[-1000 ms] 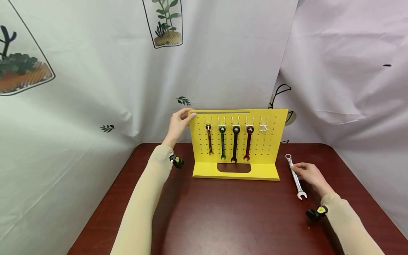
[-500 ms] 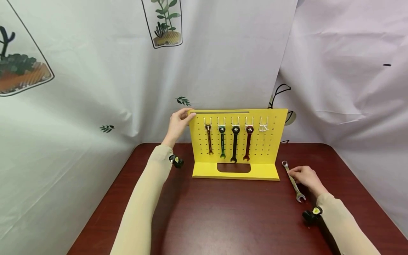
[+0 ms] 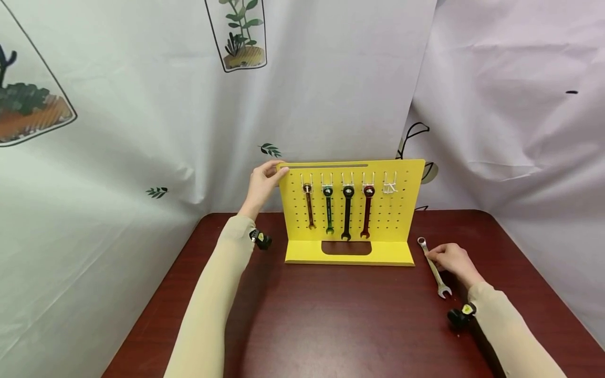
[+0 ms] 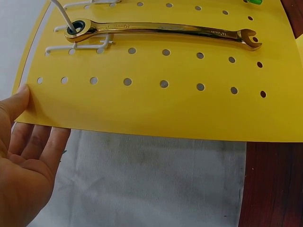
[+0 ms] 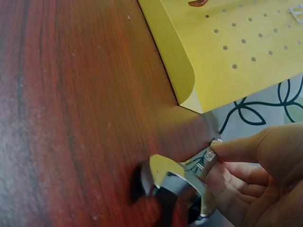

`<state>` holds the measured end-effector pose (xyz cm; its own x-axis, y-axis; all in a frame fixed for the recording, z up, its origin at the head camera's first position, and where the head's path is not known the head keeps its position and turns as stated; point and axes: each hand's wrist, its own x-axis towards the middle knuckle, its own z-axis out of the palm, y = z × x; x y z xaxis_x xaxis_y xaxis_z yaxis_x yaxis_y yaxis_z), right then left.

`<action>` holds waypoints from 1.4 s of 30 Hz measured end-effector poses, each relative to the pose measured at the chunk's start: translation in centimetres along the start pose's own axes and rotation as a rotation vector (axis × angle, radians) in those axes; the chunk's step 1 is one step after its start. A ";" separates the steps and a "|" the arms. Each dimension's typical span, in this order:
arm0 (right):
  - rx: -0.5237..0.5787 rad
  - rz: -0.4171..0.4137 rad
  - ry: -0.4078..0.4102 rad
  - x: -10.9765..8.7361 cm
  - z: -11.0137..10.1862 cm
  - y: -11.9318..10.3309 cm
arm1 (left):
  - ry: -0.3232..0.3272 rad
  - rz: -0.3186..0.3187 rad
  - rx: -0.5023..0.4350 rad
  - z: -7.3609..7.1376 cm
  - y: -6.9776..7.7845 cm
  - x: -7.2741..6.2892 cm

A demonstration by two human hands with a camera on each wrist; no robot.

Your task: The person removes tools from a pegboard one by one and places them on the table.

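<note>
My left hand (image 3: 261,186) grips the top left corner of a yellow pegboard (image 3: 392,226), thumb in front and fingers behind, as the left wrist view shows. Beside the board's right end, my right hand (image 3: 456,262) pinches a silver combination wrench (image 3: 435,271) by its shank between thumb and fingers. Its ring end points away toward the back and its open end toward me, low over the table. Four-sided board hooks carry a gold wrench (image 4: 165,29), a green wrench (image 3: 329,212), a black wrench (image 3: 347,212) and a dark red wrench (image 3: 367,212), all ring end up.
At the board's right, a white hook (image 3: 390,185) has no wrench on it. The board stands on its flanged base (image 3: 302,253) toward the back of the dark red-brown table (image 3: 331,315). A pale printed curtain (image 3: 331,94) hangs close behind and at both sides.
My right hand has shifted the silver wrench slightly left and toward me, mostly in the first half second. The left hand keeps its grip on the pegboard.
</note>
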<state>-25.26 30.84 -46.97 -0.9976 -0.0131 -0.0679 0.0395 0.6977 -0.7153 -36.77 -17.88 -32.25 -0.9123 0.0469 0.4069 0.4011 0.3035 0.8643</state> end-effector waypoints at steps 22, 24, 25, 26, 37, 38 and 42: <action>0.069 0.056 -0.001 0.5 -0.4 -0.5 | 0.005 0.017 -0.020 -0.5 0.4 0.0; 0.069 0.059 -0.001 0.5 -0.4 -0.5 | 0.009 0.015 -0.014 -0.5 0.4 -0.1; 0.067 0.057 0.000 0.5 -0.4 -0.5 | 0.010 0.013 -0.012 -0.5 0.4 -0.1; 0.064 0.056 -0.001 0.4 -0.5 -0.6 | 0.011 0.012 -0.011 -0.5 0.4 -0.1; 0.054 0.048 -0.009 0.2 -0.8 -1.0 | -0.001 0.010 -0.027 -0.2 0.2 -0.4; 0.057 0.047 -0.005 0.3 -0.8 -1.2 | -0.003 0.008 -0.030 -0.2 0.2 -0.5; 0.061 0.041 0.015 0.6 -1.0 -1.9 | 0.000 0.001 -0.033 -0.1 0.2 -0.5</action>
<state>-25.98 30.24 -44.93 -0.9958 0.0259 -0.0882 0.0837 0.6522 -0.7534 -36.23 -17.95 -32.22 -0.9121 0.0474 0.4073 0.4041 0.2718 0.8734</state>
